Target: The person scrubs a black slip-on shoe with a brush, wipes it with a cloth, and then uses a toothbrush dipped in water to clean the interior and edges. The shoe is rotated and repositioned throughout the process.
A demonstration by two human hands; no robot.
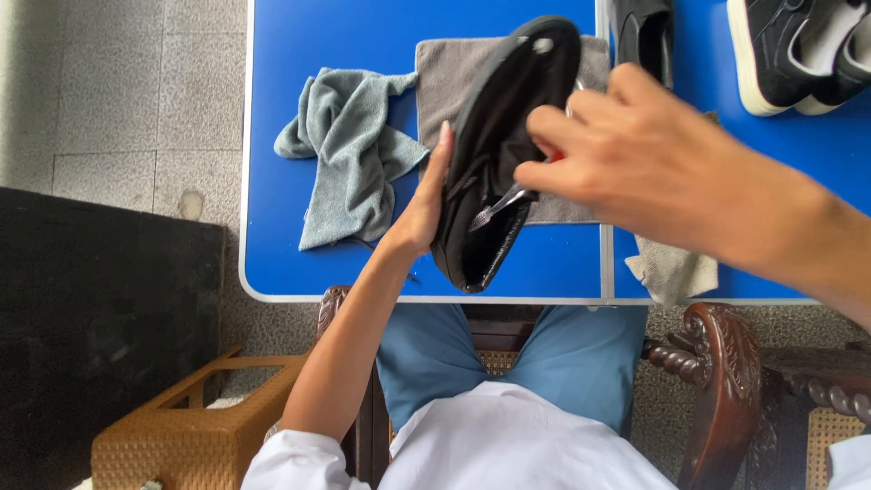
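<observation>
My left hand (425, 204) grips a black shoe (508, 109) from its left side and holds it tilted above the blue table (290, 181). My right hand (635, 154) is closed on a small brush (497, 209) with a red handle, and the bristle end touches the shoe's side near its lower part. A flat grey cloth (445, 77) lies on the table under the shoe.
A crumpled grey-green towel (349, 154) lies left of the shoe. Another black shoe (646, 36) and a black sneaker with a white sole (789, 54) sit at the far right. A pale rag (676, 268) hangs over the front edge. A woven brown box (181, 426) stands on the floor at left.
</observation>
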